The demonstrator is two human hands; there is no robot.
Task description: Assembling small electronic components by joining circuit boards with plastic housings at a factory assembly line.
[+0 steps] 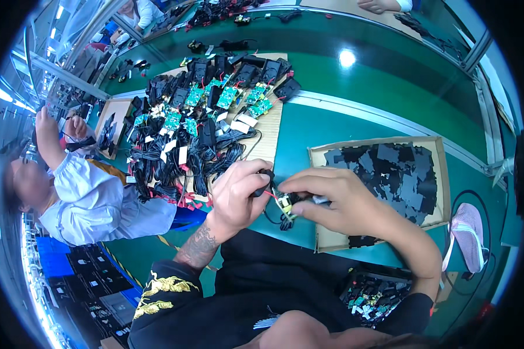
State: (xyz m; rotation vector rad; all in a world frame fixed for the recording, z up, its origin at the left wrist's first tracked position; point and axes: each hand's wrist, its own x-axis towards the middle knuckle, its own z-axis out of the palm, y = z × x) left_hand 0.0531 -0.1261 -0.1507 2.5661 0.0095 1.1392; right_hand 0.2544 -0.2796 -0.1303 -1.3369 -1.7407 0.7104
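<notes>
In the centre of the frame we see two bare hands working close together above the green surface (300, 125). The left hand (239, 192) is closed around a black plastic housing (264, 182), which shows only partly between the fingers. The right hand (335, 200) holds a small circuit board (284, 203) with a yellow component between the thumb and the index finger — just beside the housing. A short red wire (271, 194) runs between these two parts. Something pale lies also under the right hand, but we cannot tell what it is.

To the upper left of the hands, a sheet of cardboard (273, 139) carries a big heap of black cables (151, 154), open black casings (247, 74) and green circuit boards (227, 98). To the right of the hands we find a shallow cardboard tray (441, 180), filled with thin black pieces (390, 174) that overlap each other. Near the right edge lies a pale pink mesh article (467, 232). In the lower right, partly behind the right forearm, there is a container with more small parts (378, 296).

At the left of the frame sits a co-worker in a white garment (99, 198) — both hands of this person are raised.
</notes>
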